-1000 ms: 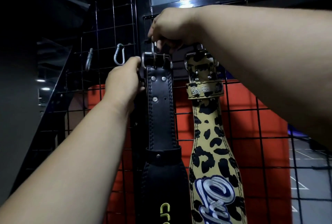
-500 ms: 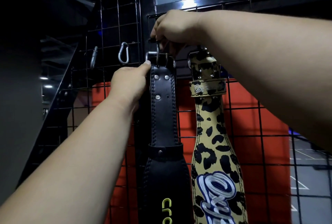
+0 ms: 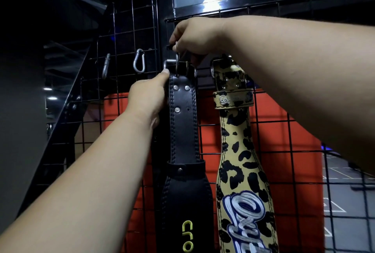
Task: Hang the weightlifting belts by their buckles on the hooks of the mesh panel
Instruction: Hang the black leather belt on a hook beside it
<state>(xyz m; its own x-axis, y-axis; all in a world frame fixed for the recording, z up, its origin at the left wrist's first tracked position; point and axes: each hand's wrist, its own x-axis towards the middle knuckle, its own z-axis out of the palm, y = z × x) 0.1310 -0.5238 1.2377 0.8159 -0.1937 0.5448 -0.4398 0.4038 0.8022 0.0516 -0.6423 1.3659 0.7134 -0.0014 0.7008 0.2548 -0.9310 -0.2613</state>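
We see the black belt [image 3: 183,123] hanging upright against the mesh panel [image 3: 269,137], its buckle [image 3: 176,65] at the top, where the right hand [image 3: 194,36] pinches the metal from above, while the left hand [image 3: 147,98] grips the strap's left edge just under it. Just beside it on the right hangs the leopard-print belt [image 3: 241,163], with a narrow gap of mesh between them. To the left, two carabiners [image 3: 139,63] hang on the grid with bare wire around them.

Black leather belt [image 3: 183,131] hanging upright against black mesh panel [image 3: 269,131], steel buckle [image 3: 176,66] uppermost, leopard-print belt [image 3: 241,161] just beside on the right, hanging upright, buckle up at the mesh.
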